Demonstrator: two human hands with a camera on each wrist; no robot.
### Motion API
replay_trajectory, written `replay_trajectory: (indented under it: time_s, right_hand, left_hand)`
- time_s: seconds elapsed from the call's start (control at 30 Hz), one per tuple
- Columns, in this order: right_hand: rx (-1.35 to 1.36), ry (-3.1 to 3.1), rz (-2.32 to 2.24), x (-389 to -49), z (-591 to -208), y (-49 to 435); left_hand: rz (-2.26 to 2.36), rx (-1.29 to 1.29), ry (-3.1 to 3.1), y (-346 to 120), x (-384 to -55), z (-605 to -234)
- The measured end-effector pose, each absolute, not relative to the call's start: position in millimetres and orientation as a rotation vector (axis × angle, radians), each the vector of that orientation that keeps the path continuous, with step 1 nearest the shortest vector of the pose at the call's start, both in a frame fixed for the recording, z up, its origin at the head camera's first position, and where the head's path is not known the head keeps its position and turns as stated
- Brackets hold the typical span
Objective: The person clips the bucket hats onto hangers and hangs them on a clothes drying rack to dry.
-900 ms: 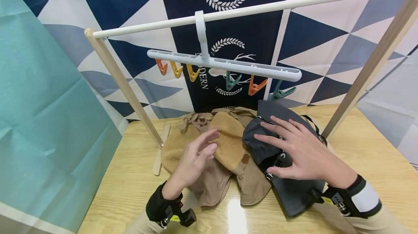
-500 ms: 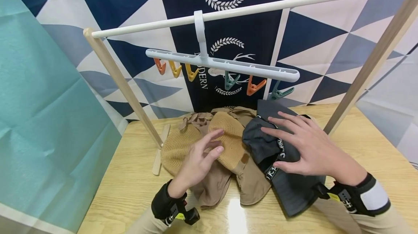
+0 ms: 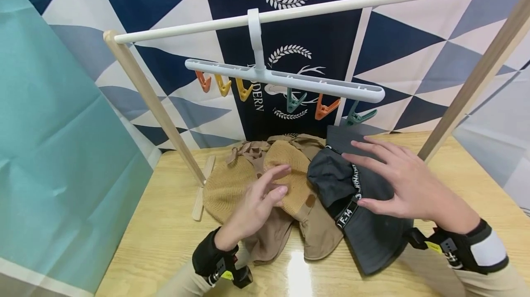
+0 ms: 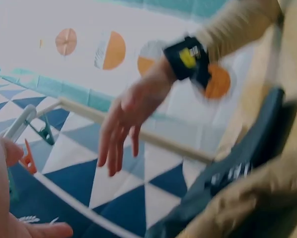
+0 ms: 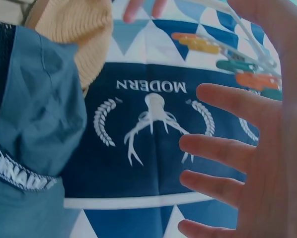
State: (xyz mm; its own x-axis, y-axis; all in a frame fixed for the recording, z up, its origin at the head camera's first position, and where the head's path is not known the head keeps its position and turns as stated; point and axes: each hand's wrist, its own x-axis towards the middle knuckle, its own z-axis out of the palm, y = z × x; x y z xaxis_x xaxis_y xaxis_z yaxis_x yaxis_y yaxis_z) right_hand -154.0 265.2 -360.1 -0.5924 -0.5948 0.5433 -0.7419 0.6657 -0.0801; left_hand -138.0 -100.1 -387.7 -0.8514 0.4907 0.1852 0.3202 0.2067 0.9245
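Nearest are the two wrist straps, and just beyond them the hands. The left hand (image 3: 253, 209) is over the tan hats (image 3: 298, 191), thumb and fingers bent loosely apart with nothing between them; whether a fingertip brushes the cloth I cannot tell. The right hand (image 3: 407, 184) is above the edge of the dark hat (image 3: 360, 225), fingers spread, its grip bare too; the right wrist view shows air between fingers and cloth.

The hats lie in a heap on the surface (image 3: 153, 237), tan to the left, dark to the right, folds overlapping so that I cannot count the tan ones surely. All look light and floppy. The dark one's wide brim should bend freely, so a pinch at the brim edge or at its lettered band (image 3: 347, 214) seems the surest hold. The tan ones look like soft, ribbed crowns with limp cloth flaps; gathering crown and flap together would likely keep them from trailing.

Farther back, six clips (image 3: 326, 108) hang in a row, bearing nothing, from the hanger (image 3: 285, 79), which is hooked over the rod (image 3: 331, 9) between wooden posts (image 3: 157, 108). A patterned cloth (image 3: 397, 43) backs it all.
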Motion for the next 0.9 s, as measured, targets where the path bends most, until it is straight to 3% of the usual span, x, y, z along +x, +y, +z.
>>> replay_trajectory:
  time_s: [0.9]
  right_hand:
    - [1.011, -2.353, 0.397, -151.3, -351.8, 277.6]
  left_hand:
    - [1.997, 0.274, 1.644, -56.1, -138.4, -390.4]
